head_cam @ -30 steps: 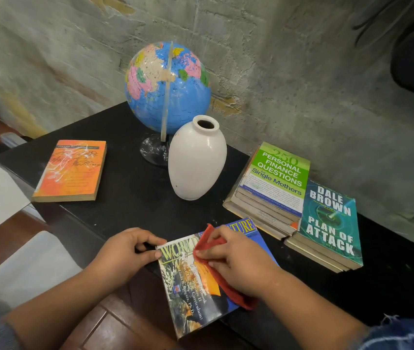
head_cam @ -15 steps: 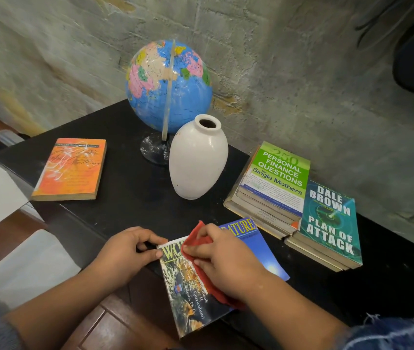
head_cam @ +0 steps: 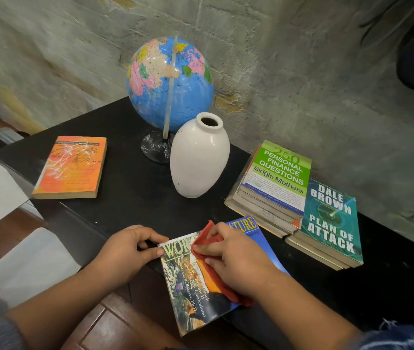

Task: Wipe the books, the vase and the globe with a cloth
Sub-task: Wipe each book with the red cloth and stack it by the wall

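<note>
At the table's [head_cam: 130, 198] near edge lies a front book [head_cam: 198, 299], its lower end jutting out past the edge. The title is half covered: only "WOR" and "TURE" show on either side of the cloth [head_cam: 207, 239] and the right hand [head_cam: 236, 258]. The red cloth is mostly hidden under that hand and peeks out above the fingers and below the heel of the palm. The right hand lies palm down on the cover, fingers bent and gripping the cloth against it. The left hand [head_cam: 127, 251] rests at the near edge and pinches the book's top left corner between thumb and curled fingers. Both forearms run out of the bottom of the view.

Toward the right edge two piles of books sit side by side, a teal book [head_cam: 332, 221] on the nearer one and a green book [head_cam: 279, 173] on the farther. The spines beneath are too small to read. Near the left edge an orange book [head_cam: 71, 168] lies flat on its own, its cover script blurred.

In the middle of the table a white vase [head_cam: 198, 157] stands upright with its mouth open. It covers part of the foot of the globe [head_cam: 155, 82], which stands just behind it near the far edge, close to the rough grey wall [head_cam: 301, 72].
</note>
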Motion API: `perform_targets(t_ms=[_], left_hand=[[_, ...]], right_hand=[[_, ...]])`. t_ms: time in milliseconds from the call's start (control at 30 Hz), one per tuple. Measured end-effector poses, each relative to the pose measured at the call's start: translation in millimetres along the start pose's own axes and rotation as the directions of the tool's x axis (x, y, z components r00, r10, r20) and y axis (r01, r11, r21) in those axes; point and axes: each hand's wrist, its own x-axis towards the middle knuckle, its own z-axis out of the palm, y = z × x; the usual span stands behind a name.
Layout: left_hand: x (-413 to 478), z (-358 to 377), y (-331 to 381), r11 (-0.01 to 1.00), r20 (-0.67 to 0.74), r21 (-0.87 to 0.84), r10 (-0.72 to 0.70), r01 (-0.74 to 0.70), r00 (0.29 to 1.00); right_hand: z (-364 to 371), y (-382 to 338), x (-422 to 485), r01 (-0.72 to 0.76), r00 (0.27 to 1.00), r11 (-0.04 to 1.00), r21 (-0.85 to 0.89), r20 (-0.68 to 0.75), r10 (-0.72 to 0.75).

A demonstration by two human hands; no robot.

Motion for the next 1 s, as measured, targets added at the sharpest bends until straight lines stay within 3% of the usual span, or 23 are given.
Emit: perform_targets(t_ms=[100,267,400,533,700,833,933,1000], left_hand=[[0,0,1,1.000,-0.002,0.007,-0.001,0.001,1.000],[0,0,0,1.000,-0.009,-0.002,0.017,-0.017,1.000],[-1,0,-1,1.000,-0.010,0.000,0.014,-0.014,1.000],[-3,1,-1,1.000,-0.018,-0.003,0.028,-0.028,0.999],[-2,2,-3,1.000,-0.024,-0.006,0.027,-0.027,0.999],[-3,2,-2,1.000,-0.024,-0.008,0.021,-0.021,0.999],[-4,2,-1,1.000,-0.018,0.003,0.018,-0.018,1.000],[-4,3,-1,1.000,-0.033,-0.008,0.025,-0.025,0.999]], right_hand=[[6,-1,-9,0.073,0.997,0.995,0.062,0.035,-0.076],[0,6,-11,-0.019,1.000,0.999,0.039,-0.009,0.020],[8,-1,-20,0.050,0.998,0.998,0.037,0.025,-0.051],[0,15,-28,-0.042,0.999,0.998,0.049,-0.021,0.043],[18,-3,-43,0.051,0.998,0.999,0.015,-0.021,-0.051],[10,2,-36,-0.080,0.990,0.997,0.003,-0.114,0.080],[17,-7,-43,0.031,0.998,0.999,-0.025,-0.052,-0.032],[18,-8,-43,0.015,0.999,0.999,-0.044,-0.052,-0.017]])
